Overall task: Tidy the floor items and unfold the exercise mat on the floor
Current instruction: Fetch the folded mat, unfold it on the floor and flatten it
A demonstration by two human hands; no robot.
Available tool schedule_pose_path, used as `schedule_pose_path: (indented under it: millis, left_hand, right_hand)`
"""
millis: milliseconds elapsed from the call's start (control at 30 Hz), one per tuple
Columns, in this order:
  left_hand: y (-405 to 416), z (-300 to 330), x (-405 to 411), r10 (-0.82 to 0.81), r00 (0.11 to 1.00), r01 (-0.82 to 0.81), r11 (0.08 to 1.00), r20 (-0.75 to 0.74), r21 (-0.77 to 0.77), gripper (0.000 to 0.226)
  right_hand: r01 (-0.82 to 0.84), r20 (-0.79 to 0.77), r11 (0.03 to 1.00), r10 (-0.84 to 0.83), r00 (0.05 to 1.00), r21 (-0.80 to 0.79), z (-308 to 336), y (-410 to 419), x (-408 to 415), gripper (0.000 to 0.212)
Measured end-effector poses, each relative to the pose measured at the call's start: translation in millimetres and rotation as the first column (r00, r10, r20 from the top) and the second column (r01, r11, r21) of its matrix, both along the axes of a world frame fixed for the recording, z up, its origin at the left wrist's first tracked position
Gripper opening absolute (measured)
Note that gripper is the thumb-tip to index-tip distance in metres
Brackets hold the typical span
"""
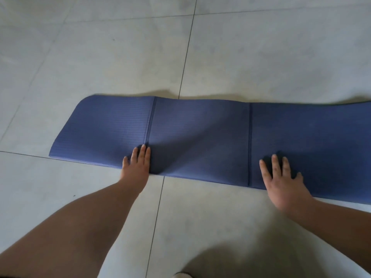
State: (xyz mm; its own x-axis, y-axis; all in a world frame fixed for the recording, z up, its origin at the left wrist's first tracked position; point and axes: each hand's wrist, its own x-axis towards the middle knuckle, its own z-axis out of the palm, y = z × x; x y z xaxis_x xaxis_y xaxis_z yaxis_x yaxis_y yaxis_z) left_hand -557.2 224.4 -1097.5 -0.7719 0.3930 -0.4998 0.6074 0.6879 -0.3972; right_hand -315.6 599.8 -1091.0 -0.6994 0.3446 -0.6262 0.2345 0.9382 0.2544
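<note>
Mat: while it lies spread across the pale tiled floor [100,57], the blue exercise mat [200,133] runs left to right and out of view at the right edge; two fold creases cross it, and the panel between them bulges slightly
Left hand [136,167]: fingers straight and together, pressing flat on the mat's near edge just beside the left crease; nothing gripped
Right hand [283,181]: fingers spread, palm down on the mat's near edge just right of the right crease; nothing gripped
Grip: both hands flat and unclenched, mat beneath them
</note>
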Motion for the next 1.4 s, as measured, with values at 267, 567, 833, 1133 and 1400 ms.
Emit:
schedule_pose_path:
  millis: [267, 567, 833, 1133, 1400]
  left_hand:
    - [3.8, 4.3, -2.1, 0.079, 0.995, -0.076, 0.996, 0.060, -0.051, 0.093]
    - [23.5, 13.9, -6.7, 0.293, 0.950, -0.296, 0.955, 0.109, 0.010, 0.103]
    - [23.1, 14.2, -8.2, 0.338, 0.939, -0.342, 0.938, 0.061, 0.057, 0.112]
    - [60.0, 11.4, -1.3, 0.469, 0.874, -0.480, 0.874, 0.127, 0.078, 0.092]
    - [161.4, 17.6, 18.9, 0.205, 0.948, -0.290, 0.871, 0.243, 0.397, 0.090]
  right_hand:
    - [-0.011, -0.044, 1.000, 0.010, 0.999, -0.026, -7.3, 6.3, 0.0, 0.083]
    - [-0.057, -0.058, 0.996, 0.053, 0.997, -0.075, -3.8, 18.2, -5.5, 0.096]
    - [-0.128, -0.110, 0.988, 0.118, 0.987, -0.086, -11.3, 20.2, 14.3, 0.093]
    - [-0.211, -0.218, 0.955, 0.165, 0.962, -0.207, 10.8, 42.8, 22.0, 0.083]
    - [-0.014, -0.436, 0.968, -0.100, 0.894, -0.249, 19.7, 77.4, 0.4, 0.054]
